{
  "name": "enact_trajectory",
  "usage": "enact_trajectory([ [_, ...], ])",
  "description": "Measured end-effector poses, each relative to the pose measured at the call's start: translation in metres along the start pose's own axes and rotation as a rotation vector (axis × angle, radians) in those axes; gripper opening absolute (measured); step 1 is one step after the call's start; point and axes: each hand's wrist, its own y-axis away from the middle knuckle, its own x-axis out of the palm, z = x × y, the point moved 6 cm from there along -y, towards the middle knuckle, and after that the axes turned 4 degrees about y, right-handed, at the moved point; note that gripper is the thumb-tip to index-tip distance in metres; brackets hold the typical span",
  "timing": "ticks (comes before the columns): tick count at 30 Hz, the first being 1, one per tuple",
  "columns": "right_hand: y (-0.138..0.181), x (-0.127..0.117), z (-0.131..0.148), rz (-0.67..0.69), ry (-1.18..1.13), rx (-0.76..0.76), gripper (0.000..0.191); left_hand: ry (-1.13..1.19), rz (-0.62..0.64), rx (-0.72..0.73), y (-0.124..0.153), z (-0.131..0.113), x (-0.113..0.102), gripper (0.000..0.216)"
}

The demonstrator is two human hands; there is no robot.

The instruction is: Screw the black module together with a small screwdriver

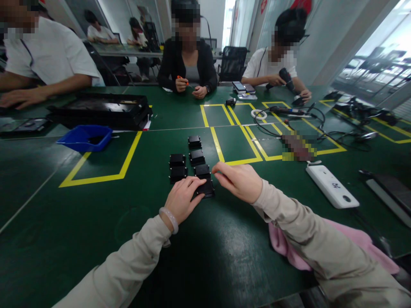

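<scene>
Honestly, the nearest small black square box (pixel 207 187) is sitting tight against its row on the green desk (pixel 224 239), so a careless sideways push could be skewing its neighbours. Left grip (pixel 181 194) is hanging half-open, fingertips touching that box; right grip (pixel 242 182) is nearly pinching beside it, can't tell on what.

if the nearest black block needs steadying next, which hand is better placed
Probably the left hand: its thumb and index finger are at the nearest block, seemingly touching it. The right hand is off to the right, fingers bent, apparently clear of that block.
</scene>
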Motion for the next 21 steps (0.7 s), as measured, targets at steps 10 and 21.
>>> enact_trajectory([
  [10, 0.0009, -0.0004, 0.0011, 0.014, 0.007, 0.002, 0.033, -0.002, 0.0, -0.003, -0.0009, 0.0005, 0.0005, 0.035],
  [21, 0.0014, -0.0002, 0.0019, 0.01, 0.024, -0.003, 0.036, 0.002, -0.009, 0.007, -0.0004, 0.0006, 0.0008, 0.035],
])
